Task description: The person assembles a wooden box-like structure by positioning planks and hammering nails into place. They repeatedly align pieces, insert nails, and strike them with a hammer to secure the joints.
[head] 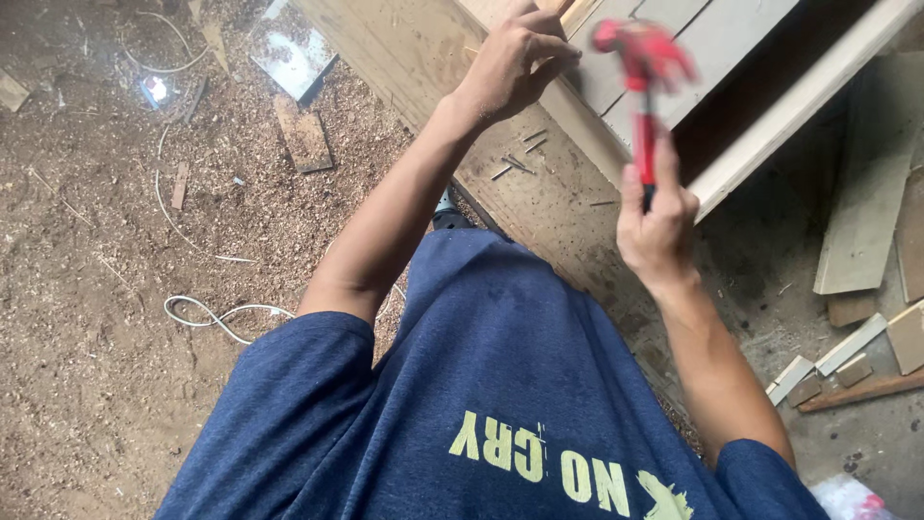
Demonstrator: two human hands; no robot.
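Note:
My right hand (657, 223) is closed around the handle of a red hammer (643, 77), whose head is raised and blurred above pale wooden boards (712, 39). My left hand (517, 58) reaches out over the wooden workbench (539, 193), fingers pinched together near the edge of the boards; whatever it pinches is too small to make out. Several loose nails (518, 159) lie on the bench just below my left wrist. My dark blue shirt (500, 385) fills the lower middle of the view.
The floor at left is covered in sawdust (96, 337), with a white cable (217, 313) and small wood offcuts (303, 135). A clear plastic piece (294, 53) lies at the top. Plank scraps (857, 202) and short strips (847, 361) sit at right.

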